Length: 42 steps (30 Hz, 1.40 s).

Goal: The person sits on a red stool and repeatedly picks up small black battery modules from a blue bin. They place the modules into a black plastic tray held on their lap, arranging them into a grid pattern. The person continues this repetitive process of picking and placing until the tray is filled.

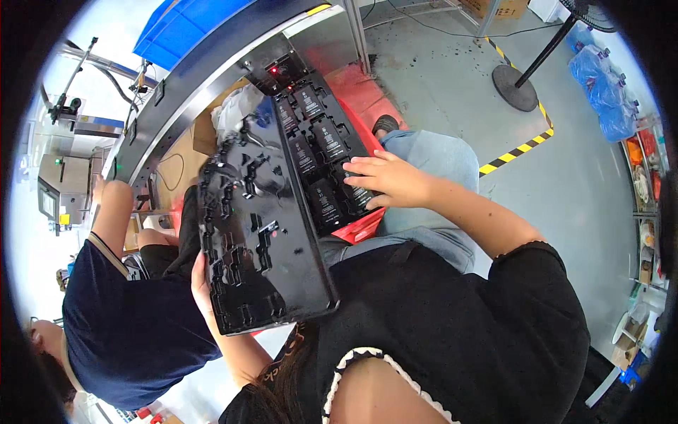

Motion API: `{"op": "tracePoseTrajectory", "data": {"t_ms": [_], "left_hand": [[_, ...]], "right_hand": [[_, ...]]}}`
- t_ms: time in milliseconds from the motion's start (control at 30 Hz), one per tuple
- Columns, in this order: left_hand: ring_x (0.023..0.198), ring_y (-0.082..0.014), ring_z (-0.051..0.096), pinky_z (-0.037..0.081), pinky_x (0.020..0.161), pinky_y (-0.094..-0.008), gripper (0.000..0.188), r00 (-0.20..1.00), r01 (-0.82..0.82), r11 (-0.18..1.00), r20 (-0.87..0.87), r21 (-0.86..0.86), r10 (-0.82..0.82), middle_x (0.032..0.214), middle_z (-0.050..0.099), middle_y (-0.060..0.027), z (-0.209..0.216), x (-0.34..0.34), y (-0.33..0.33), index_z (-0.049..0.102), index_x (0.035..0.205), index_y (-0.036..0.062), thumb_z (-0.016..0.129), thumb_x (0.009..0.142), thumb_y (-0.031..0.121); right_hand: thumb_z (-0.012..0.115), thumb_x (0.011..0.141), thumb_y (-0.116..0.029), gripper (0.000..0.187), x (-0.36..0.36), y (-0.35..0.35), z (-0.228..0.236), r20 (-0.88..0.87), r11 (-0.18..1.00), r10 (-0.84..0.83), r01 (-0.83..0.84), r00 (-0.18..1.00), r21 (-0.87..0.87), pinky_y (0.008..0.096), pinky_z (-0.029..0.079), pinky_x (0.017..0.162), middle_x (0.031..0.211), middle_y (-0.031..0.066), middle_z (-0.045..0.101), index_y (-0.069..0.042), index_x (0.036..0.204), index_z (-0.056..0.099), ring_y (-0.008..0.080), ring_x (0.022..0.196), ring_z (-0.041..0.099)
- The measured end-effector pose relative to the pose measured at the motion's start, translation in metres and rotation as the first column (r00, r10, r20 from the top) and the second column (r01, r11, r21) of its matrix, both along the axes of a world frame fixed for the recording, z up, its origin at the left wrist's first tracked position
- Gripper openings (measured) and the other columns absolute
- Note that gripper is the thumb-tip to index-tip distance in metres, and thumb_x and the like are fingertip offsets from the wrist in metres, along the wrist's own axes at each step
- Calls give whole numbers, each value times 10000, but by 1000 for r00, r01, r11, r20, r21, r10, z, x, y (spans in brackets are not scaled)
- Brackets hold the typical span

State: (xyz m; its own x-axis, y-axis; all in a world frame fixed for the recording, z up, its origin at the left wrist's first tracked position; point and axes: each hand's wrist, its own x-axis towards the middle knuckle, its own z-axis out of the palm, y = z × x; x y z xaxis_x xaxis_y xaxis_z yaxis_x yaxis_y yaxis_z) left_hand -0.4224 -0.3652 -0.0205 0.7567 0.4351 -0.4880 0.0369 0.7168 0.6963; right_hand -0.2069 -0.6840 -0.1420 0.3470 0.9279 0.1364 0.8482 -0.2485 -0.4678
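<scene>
A glossy black moulded plastic tray point(272, 233) is tilted up on its side in front of me, its pockets facing left. My left hand point(203, 288) is closed on the tray's left edge, its fingers partly hidden. Beside that tray lies a second black tray point(319, 169) filled with several flat black batteries point(329, 138) with pale print. Over its near right side, my right hand point(388, 180) is stretched out with fingers apart, the fingertips at a battery. It grips nothing. A red crate point(361, 230) shows beneath the filled tray.
To the left, a co-worker in a dark shirt point(134, 311) sits close by. A dark-edged bench point(191, 85) crosses above, with a blue bin point(185, 32) on it. A fan stand point(514, 88) and blue water bottles point(600, 85) stand at far right.
</scene>
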Motion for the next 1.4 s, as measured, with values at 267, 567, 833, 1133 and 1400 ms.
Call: {"op": "tracePoseTrajectory", "data": {"t_ms": [267, 567, 833, 1133, 1400], "left_hand": [[1011, -312, 677, 546, 893, -461, 402, 984, 158, 980, 100, -120, -146, 1144, 684, -171, -45, -12, 27, 617, 1206, -10, 507, 981, 304], [1002, -297, 683, 548, 886, -447, 388, 982, 157, 977, 130, -146, -138, 1128, 690, -169, -66, -19, 46, 608, 1222, -14, 520, 981, 277], [967, -257, 679, 534, 882, -391, 375, 950, 298, 949, 67, 102, -306, 1140, 685, -141, -77, 3, 36, 603, 1219, -15, 517, 985, 265], [1105, -270, 642, 483, 1001, -419, 376, 911, 269, 959, 297, 91, -284, 1235, 648, -174, -83, 14, 45, 582, 1270, -22, 465, 1010, 223], [996, -231, 680, 540, 879, -384, 352, 993, 110, 985, 23, 131, -114, 1111, 705, -113, -108, -2, 73, 628, 1198, 7, 500, 1001, 269]], "right_hand": [[870, 570, -347, 812, 19, 17, 16, 3, 1000, 23, -23, 1000, -19, 436, 393, 994, 1300, 84, 540, -85, 1285, 587, 296, 1213, 462], [805, 702, -251, 599, 13, 29, -3, 60, 980, -144, 134, 988, 144, 428, 397, 968, 1164, 64, 595, -76, 1238, 605, 284, 1141, 495], [604, 957, -315, 335, -5, 23, -8, -388, 635, -482, 619, 785, 463, 368, 463, 887, 1096, 102, 669, -49, 1152, 666, 262, 1006, 592], [600, 915, -338, 378, -51, 8, 13, -478, 737, -612, 673, 630, -57, 492, 484, 676, 739, 192, 651, -3, 744, 624, 408, 731, 633], [718, 834, -256, 271, -68, 32, 15, -216, 693, -713, 718, 667, -71, 465, 505, 737, 939, 173, 634, -33, 937, 606, 379, 873, 638]]}}
